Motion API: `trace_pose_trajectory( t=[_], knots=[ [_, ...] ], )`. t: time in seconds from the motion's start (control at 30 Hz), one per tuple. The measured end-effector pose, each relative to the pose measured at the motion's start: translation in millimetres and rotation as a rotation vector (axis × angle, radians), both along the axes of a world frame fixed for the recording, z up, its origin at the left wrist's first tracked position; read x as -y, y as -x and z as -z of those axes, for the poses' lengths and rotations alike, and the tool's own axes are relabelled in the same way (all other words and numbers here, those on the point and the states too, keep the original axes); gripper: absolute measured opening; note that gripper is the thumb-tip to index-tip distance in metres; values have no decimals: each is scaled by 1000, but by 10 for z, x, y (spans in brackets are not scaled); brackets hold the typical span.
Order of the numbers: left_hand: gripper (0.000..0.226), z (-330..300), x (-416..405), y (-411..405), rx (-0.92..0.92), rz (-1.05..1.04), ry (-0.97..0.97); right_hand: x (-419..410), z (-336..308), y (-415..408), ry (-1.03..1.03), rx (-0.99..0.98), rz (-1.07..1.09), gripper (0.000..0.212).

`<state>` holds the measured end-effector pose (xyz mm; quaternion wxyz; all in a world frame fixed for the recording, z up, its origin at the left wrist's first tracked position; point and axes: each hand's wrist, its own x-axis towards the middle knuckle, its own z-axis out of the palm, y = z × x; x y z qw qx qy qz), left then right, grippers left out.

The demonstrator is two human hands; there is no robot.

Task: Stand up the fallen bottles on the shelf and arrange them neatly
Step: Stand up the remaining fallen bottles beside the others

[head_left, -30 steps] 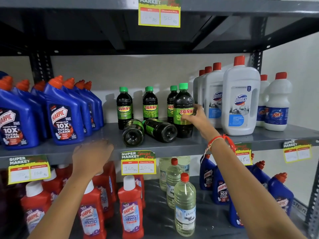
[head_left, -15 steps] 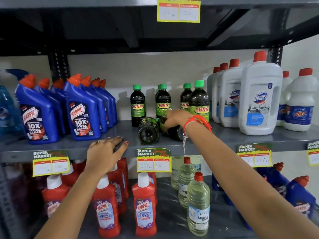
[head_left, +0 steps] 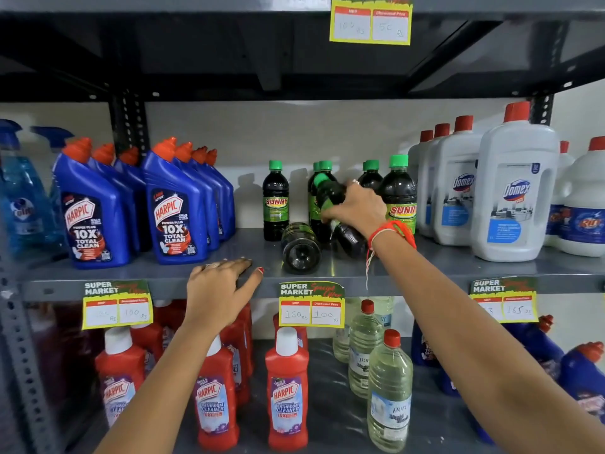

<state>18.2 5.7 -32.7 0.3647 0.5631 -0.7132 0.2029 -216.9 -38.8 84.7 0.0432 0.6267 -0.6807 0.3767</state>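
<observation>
Hands first: my right hand gripped a tilted dark green-capped plastic bottle just right of the fallen dark bottle; my left hand rested flat, holding nothing, on the grey metal shelf edge.

Dark green-capped Sunny bottles on shelf. One fallen bottle lies base toward camera. Tilted bottle, cap toward 11 o'clock, in grip. Others upright: left bottle, right bottle.
</observation>
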Motion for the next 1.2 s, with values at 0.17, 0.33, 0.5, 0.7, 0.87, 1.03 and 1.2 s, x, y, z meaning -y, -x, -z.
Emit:
trace_pose_trajectory(
  t=[0.17, 0.33, 0.5, 0.7, 0.87, 1.03, 1.2],
  knots=[
    [61, 4, -1, 3, 2, 1, 4, -92, -140, 20, 272, 368, -237, 87],
    [63, -6, -9, 19, -7, -1, 8, -154, 2, -36, 395, 567, -374, 85],
    [65, 5, 20, 11, 0, -9, -3, -143, 328, -47, 370, 610, -421, 87],
    [65, 22, 50, -3, -1, -14, -6, -95, 429, -12, 313, 602, -399, 91],
    [63, 23, 37, 5, -3, -9, 4, -188, 425, -94, 270, 186, -101, 114],
    [62, 28, 41, 6, -4, -6, -1, -221, 354, -53, 230, 126, -69, 109],
    [64, 26, 38, 4, -7, -3, -7, -82, 320, 155, 6, 696, -416, 86]
  ],
)
